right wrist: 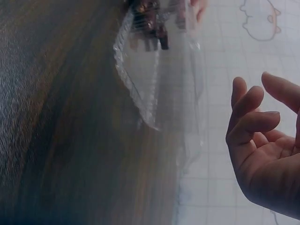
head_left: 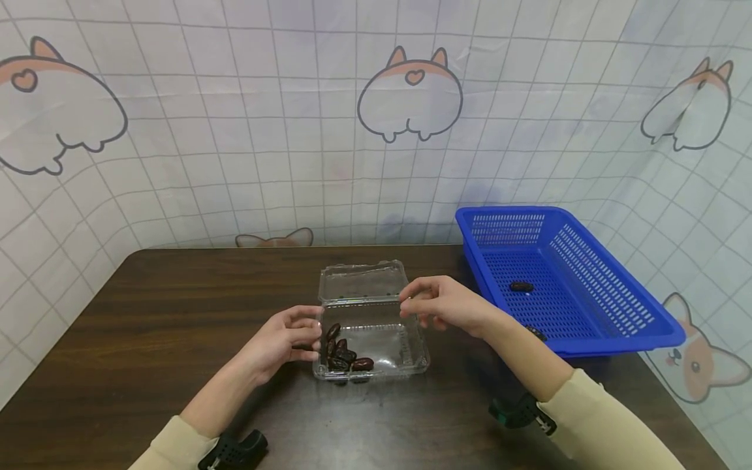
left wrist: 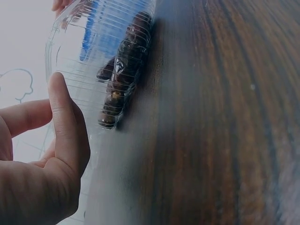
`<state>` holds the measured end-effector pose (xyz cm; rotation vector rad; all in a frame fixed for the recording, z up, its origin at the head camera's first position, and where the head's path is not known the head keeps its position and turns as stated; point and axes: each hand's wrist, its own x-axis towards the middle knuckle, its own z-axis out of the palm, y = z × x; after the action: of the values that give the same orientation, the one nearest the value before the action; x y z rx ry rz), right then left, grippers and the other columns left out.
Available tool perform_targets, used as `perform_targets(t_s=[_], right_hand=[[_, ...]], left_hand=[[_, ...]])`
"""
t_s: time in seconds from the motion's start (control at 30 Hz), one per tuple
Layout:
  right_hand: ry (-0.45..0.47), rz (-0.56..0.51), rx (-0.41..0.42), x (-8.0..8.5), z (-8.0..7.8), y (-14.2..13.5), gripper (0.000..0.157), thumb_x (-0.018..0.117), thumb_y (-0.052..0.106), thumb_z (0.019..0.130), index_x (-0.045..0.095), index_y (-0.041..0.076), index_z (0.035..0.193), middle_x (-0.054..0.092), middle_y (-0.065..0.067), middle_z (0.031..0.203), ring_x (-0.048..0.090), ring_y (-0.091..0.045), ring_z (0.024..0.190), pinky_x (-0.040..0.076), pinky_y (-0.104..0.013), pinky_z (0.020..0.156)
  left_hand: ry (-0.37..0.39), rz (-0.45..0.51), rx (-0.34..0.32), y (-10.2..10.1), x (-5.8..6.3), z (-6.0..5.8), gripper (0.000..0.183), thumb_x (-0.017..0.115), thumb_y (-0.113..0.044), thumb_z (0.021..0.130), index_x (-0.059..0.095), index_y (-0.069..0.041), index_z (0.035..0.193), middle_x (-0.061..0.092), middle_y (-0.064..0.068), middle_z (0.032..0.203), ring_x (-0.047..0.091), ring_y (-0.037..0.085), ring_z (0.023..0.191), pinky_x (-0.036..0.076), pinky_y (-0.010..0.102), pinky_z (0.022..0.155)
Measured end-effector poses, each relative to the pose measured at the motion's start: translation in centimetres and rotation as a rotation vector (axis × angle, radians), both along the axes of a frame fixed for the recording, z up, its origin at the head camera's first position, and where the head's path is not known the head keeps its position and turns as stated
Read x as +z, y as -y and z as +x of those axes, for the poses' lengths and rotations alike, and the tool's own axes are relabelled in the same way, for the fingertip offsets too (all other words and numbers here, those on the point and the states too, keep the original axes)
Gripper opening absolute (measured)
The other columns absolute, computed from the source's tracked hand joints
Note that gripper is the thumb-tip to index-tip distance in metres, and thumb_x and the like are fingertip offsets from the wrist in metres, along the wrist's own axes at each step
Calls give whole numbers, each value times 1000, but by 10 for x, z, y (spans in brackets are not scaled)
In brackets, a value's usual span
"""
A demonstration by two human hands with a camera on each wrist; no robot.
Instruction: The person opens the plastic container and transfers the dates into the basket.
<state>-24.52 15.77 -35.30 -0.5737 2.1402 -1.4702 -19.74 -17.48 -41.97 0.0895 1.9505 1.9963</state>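
Observation:
A clear plastic clamshell box point(head_left: 405, 356) stands on the table with its lid point(head_left: 363, 282) tipped back. Several dark brown dates point(head_left: 342, 352) are gathered in its left front corner; through the ribbed wall, the left wrist view shows these dates point(left wrist: 125, 70) close up. My left hand point(head_left: 288, 339) touches the box's left side, fingertips against the wall near the rim. Over the right rear corner, beside the hinge, is my right hand point(head_left: 449, 303). Its fingers point(right wrist: 255, 124) are loosely bent, with nothing between them in the right wrist view.
A blue slotted basket point(head_left: 581, 261) stands to the right, close to my right forearm. One date point(head_left: 521, 286) lies on its floor, and another point(head_left: 536, 333) shows partly behind the near wall. Behind the brown wooden table point(head_left: 176, 294) hangs a gridded cloth point(head_left: 264, 130).

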Motion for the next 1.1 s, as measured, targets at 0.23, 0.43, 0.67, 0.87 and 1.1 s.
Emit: perform_targets(t_s=[0.23, 0.43, 0.67, 0.87, 1.1], right_hand=[[11, 30, 57, -6, 1, 18, 32, 71, 23, 98, 67, 2, 122, 74, -17, 104, 55, -20, 66, 38, -27, 50], [33, 47, 96, -13, 4, 32, 35, 72, 21, 97, 66, -2, 123, 73, -20, 102, 57, -22, 68, 41, -28, 51], [30, 69, 134, -19, 6, 45, 32, 71, 17, 98, 68, -3, 122, 72, -23, 100, 62, -27, 70, 46, -27, 51], [55, 74, 157, -25, 8, 52, 33, 72, 15, 96, 67, -5, 121, 71, -23, 95, 63, -22, 70, 50, -28, 55], [23, 115, 176, -31, 8, 60, 29, 72, 13, 96, 68, -6, 117, 73, -15, 88, 64, -20, 68, 52, -28, 55]], left_hand=[[4, 5, 1, -1, 1, 1, 49, 59, -3, 102, 42, 4, 148, 58, 12, 105, 62, 19, 82, 61, 34, 74], [8, 7, 0, -1, 1, 0, 49, 58, -3, 103, 42, 4, 148, 58, 13, 106, 62, 19, 81, 61, 34, 74], [9, 9, 5, -1, 2, 0, 49, 58, -2, 103, 42, 4, 148, 58, 14, 107, 62, 18, 81, 61, 34, 74], [10, 5, 11, -2, 1, 0, 48, 57, -3, 103, 42, 4, 148, 58, 16, 111, 62, 18, 81, 61, 34, 74], [14, 4, 17, -3, 1, 0, 48, 58, -2, 102, 43, 4, 147, 58, 15, 110, 62, 18, 81, 61, 33, 73]])
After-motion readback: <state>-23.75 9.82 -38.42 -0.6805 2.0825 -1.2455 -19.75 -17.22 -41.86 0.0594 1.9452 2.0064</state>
